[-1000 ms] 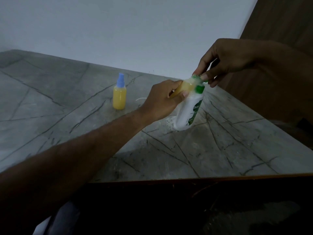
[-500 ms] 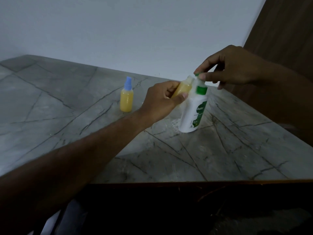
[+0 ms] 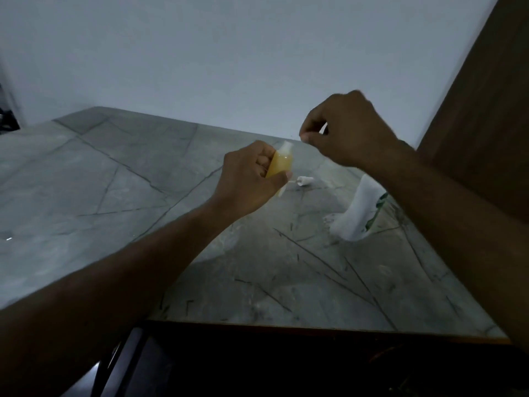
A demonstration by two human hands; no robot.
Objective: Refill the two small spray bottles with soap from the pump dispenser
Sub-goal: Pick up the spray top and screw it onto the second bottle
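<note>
Grey marble tabletop [image 3: 114, 196] with dark veins meets a plain pale wall; a brown wooden panel [image 3: 486, 124] stands at right. Left hand [image 3: 249, 181] grips a small uncapped spray bottle [image 3: 280, 164] of yellow soap, tilted, above the table. Right hand [image 3: 343, 130] is raised, fingers curled with fingertip and thumb pinched; what it holds cannot be determined. White pump dispenser [image 3: 360, 213] stands beneath the right forearm. A small white spray cap [image 3: 305, 181] lies on the table between the hands.
</note>
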